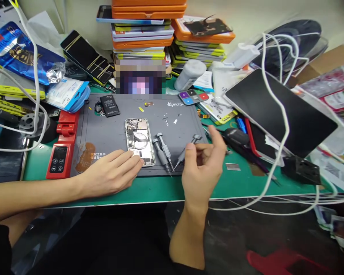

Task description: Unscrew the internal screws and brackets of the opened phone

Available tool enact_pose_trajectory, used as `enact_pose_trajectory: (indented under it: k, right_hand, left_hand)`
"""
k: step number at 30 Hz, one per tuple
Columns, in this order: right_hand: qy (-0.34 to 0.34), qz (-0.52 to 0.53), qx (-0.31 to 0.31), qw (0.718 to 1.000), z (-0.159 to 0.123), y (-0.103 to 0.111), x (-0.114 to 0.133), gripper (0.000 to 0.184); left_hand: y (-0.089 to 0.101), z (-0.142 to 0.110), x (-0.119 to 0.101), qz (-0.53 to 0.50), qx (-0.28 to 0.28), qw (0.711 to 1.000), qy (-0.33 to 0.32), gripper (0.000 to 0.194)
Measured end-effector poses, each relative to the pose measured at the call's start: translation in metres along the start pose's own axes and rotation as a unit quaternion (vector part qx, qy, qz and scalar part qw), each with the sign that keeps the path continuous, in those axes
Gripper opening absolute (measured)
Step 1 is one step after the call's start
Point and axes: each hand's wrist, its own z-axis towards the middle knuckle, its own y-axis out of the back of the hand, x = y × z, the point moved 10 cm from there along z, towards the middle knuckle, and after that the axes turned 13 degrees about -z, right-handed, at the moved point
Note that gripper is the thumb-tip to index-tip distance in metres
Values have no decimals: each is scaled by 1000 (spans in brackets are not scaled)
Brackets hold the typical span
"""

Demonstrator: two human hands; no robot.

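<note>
An opened smartphone (140, 137) lies on the grey work mat (114, 131), its inner parts showing. My left hand (113, 172) lies nearly flat, fingertips on the phone's lower left part, covering that corner. Just right of the phone, two grey screwdrivers (163, 151) lie side by side. My right hand (203, 164) is raised near the mat's right edge, thumb and index finger apart, other fingers curled; nothing shows in it. Beside its thumb is a third grey screwdriver (181, 157), partly behind the hand. A black phone battery (110, 105) and small loose parts (166, 122) lie further back.
A red device with buttons (59, 160) stands at the mat's left. Stacked orange boxes (149, 9) rise at the back, near a white bottle (190, 74). A dark flat panel (281, 110) and a looping white cable (285, 126) crowd the right. The green table's front edge (160, 200) is near me.
</note>
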Motion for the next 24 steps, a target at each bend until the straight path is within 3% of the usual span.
enact_pose_trajectory:
  k: [6, 14, 24]
  right_hand:
    - [-10, -39, 75, 996, -3, -12, 5, 42]
    - [46, -72, 97, 992, -3, -18, 13, 32]
    - [124, -85, 124, 981, -8, -25, 28, 30]
  left_hand:
    - [-1, -2, -1, -14, -1, 1000, -9, 37]
    - [-5, -4, 1, -16, 11, 1000, -11, 36]
    - [3, -4, -7, 21, -33, 998, -42, 32]
